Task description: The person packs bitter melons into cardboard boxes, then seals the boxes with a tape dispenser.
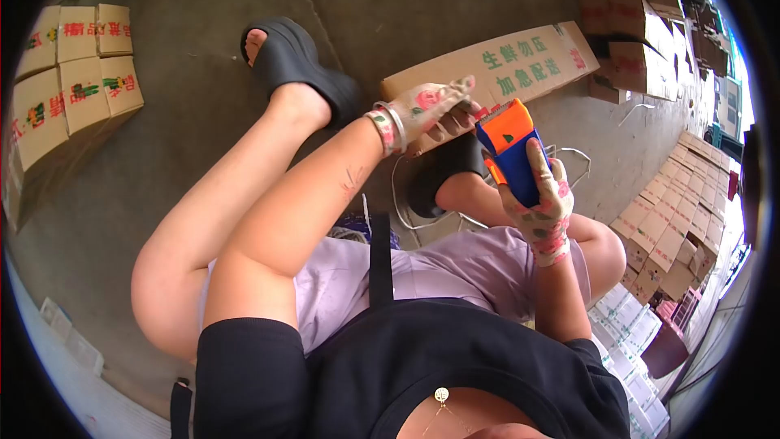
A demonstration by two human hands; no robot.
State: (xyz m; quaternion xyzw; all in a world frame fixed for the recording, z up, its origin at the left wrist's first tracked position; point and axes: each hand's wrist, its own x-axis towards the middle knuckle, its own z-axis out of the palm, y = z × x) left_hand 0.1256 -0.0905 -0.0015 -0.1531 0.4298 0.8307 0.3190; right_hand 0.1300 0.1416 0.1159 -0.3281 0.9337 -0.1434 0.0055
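The right hand (543,203), in a flower-patterned glove, is closed around a blue and orange dispenser (513,150), its fingers and thumb gripping the blue body. The dispenser is held up, tilted, with its toothed edge toward the left hand (431,112). That hand, gloved in the same pattern, has one finger stretched out and others bent close to the toothed edge; whether it pinches or touches anything there, I cannot tell. A bracelet (396,128) circles the left wrist.

Just beyond the hands, a long brown carton (520,61) with green and red printing lies on the grey concrete floor (195,32). A white strap (396,187) loops over the floor around the right foot. Both feet wear black slippers (286,53), the left one well out to the left of the carton, the right one close to its near side. The person wears lilac shorts (471,264) and a black top (455,341).

Farther out, stacked printed cartons (81,73) stand on the left. On the far right are more brown cartons (638,24), and nearer on the right a broad carton pile (678,211). White boxes (626,325) and a dark pink basket (665,349) sit at the near right.
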